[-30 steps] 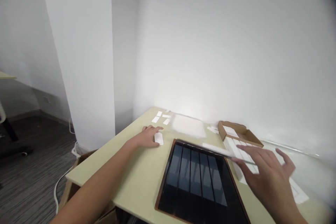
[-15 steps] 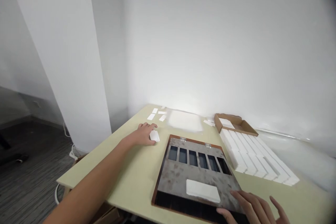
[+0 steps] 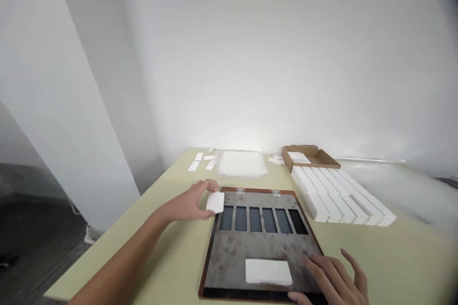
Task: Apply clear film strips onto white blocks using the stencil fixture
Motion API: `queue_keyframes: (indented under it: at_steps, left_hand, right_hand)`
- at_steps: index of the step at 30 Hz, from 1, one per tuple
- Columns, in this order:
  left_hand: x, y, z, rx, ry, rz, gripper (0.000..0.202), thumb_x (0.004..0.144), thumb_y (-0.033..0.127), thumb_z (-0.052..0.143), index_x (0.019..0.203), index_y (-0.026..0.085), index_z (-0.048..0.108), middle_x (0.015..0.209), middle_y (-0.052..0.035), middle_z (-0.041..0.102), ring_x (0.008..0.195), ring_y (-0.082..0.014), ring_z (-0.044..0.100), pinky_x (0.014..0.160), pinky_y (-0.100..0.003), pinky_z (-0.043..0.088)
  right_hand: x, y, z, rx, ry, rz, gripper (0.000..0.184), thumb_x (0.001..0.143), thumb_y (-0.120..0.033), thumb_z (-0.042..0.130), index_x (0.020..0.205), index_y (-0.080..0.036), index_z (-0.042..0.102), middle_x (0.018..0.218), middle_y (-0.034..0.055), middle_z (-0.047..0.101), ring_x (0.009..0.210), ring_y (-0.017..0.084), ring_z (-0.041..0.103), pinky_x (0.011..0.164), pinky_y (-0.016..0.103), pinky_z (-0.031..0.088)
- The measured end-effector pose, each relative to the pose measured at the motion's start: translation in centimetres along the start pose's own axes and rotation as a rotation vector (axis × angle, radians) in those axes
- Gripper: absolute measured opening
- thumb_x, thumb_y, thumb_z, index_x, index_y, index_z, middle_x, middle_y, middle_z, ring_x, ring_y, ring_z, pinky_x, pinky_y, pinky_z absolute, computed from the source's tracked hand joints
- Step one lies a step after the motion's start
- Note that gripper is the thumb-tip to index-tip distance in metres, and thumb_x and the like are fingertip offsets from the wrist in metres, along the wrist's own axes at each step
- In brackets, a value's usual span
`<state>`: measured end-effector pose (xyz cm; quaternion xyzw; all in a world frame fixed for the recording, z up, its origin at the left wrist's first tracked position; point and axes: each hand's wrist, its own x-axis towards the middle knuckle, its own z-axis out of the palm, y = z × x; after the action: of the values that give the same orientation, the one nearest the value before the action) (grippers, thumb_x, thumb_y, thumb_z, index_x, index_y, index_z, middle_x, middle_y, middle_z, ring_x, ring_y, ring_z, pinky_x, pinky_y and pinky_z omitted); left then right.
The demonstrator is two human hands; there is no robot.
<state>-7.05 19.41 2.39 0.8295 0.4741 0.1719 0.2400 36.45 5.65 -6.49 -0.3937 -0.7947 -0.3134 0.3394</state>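
Observation:
My left hand (image 3: 193, 202) pinches a small stack of white cards (image 3: 215, 202) between thumb and fingers, at the upper left corner of a slotted metal plate (image 3: 229, 248). The plate is grey and stained, with a row of dark rectangular slots (image 3: 255, 219) and two hinges along its far edge, on a brown-edged board. On its near part lies a white rectangular block or stack (image 3: 268, 271). My right hand (image 3: 332, 279) rests open on the plate's lower right corner, thumb and fingers apart, beside that white piece.
Rows of long white blocks (image 3: 343, 200) lie to the right, with an open cardboard tray (image 3: 331, 164) behind them. Loose white cards (image 3: 193, 166) and a blurred white sheet (image 3: 241, 164) are at the back of the pale yellow table (image 3: 171, 257). Clear plastic wrap (image 3: 379, 178) lies at right.
My left hand has brought the white cards from the table left of the plate to its upper left corner. My right hand stays on the plate. The view has turned slightly right.

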Motion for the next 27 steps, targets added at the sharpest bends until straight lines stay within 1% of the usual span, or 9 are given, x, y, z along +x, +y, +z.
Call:
queue_keyframes:
  at_steps: [1,3,5,8,11,13,16,19,27]
  left_hand:
    - [0.0,0.8,0.3,-0.002,-0.02,0.016,0.057,0.086,0.039,0.08,0.136,0.025,0.058,0.143,-0.0105,0.057,0.133,-0.0342,0.053,0.113,-0.051,0.046]
    - [-0.2,2.2,0.7,-0.001,-0.063,0.025,0.061,0.079,0.037,0.081,0.135,0.029,0.058,0.139,-0.0092,0.058,0.132,-0.0362,0.052,0.11,-0.046,0.048]
    - [-0.4,3.1,1.0,0.004,-0.102,0.019,0.062,0.077,0.035,0.08,0.135,0.031,0.058,0.138,-0.0081,0.058,0.13,-0.0372,0.054,0.104,-0.044,0.05]
    - [-0.5,3.8,1.1,0.013,-0.141,0.009,0.064,0.076,0.034,0.078,0.137,0.033,0.057,0.14,-0.0074,0.057,0.131,-0.0377,0.053,0.103,-0.042,0.051]
    - [-0.4,4.0,1.3,0.027,-0.158,0.002,0.066,0.076,0.032,0.078,0.138,0.033,0.056,0.142,-0.0083,0.055,0.135,-0.0385,0.049,0.107,-0.043,0.048]
    - [-0.2,4.0,1.6,0.04,-0.163,-0.005,0.066,0.075,0.031,0.078,0.138,0.033,0.055,0.143,-0.0088,0.054,0.137,-0.0388,0.046,0.109,-0.045,0.047]
    - [0.1,4.0,2.0,0.056,-0.164,-0.01,0.067,0.075,0.03,0.078,0.137,0.033,0.056,0.142,-0.0092,0.054,0.137,-0.0398,0.045,0.109,-0.048,0.045]
    - [0.4,4.0,2.1,0.068,-0.152,-0.005,0.067,0.074,0.029,0.078,0.137,0.033,0.056,0.141,-0.0096,0.055,0.137,-0.0412,0.044,0.11,-0.05,0.044]
    - [0.3,3.2,2.5,0.071,-0.135,0.004,0.068,0.073,0.028,0.078,0.137,0.033,0.056,0.142,-0.0092,0.055,0.139,-0.0405,0.044,0.113,-0.049,0.043]
  right_hand:
    - [0.2,0.0,0.0,0.007,-0.01,-0.005,0.046,0.085,-0.065,0.079,0.108,-0.026,0.073,0.092,0.0024,0.081,0.073,0.024,0.074,0.121,0.055,0.027]
    - [0.5,0.1,-0.2,0.022,-0.029,-0.013,0.045,0.086,-0.065,0.079,0.108,-0.026,0.072,0.092,0.0019,0.081,0.075,0.023,0.074,0.122,0.053,0.026]
    - [0.5,0.2,-0.4,0.063,-0.046,-0.018,0.044,0.088,-0.062,0.077,0.111,-0.025,0.071,0.092,0.0021,0.08,0.077,0.023,0.074,0.121,0.052,0.026]
    - [0.2,0.6,-1.0,0.146,-0.045,0.033,0.036,0.095,-0.049,0.069,0.118,-0.022,0.067,0.095,0.0059,0.079,0.082,0.025,0.074,0.114,0.05,0.032]
    - [-0.1,0.7,-1.2,0.173,-0.05,0.151,0.028,0.098,-0.038,0.061,0.121,-0.021,0.064,0.1,0.0078,0.077,0.087,0.026,0.074,0.108,0.048,0.036]
    - [-0.1,0.5,-1.1,0.168,-0.07,0.19,0.027,0.099,-0.039,0.061,0.12,-0.023,0.064,0.102,0.0069,0.077,0.089,0.026,0.074,0.107,0.047,0.036]
    - [-0.2,0.2,-0.4,0.151,-0.115,0.196,0.03,0.097,-0.042,0.064,0.122,-0.025,0.065,0.105,0.0054,0.077,0.093,0.026,0.073,0.108,0.048,0.033]
    - [-0.5,0.1,0.1,0.132,-0.152,0.197,0.032,0.096,-0.042,0.066,0.124,-0.027,0.065,0.109,0.0046,0.077,0.098,0.026,0.073,0.109,0.047,0.031]
    - [-0.7,-0.1,0.5,0.119,-0.16,0.212,0.029,0.098,-0.042,0.063,0.123,-0.028,0.066,0.109,0.0037,0.077,0.099,0.026,0.072,0.109,0.047,0.029]
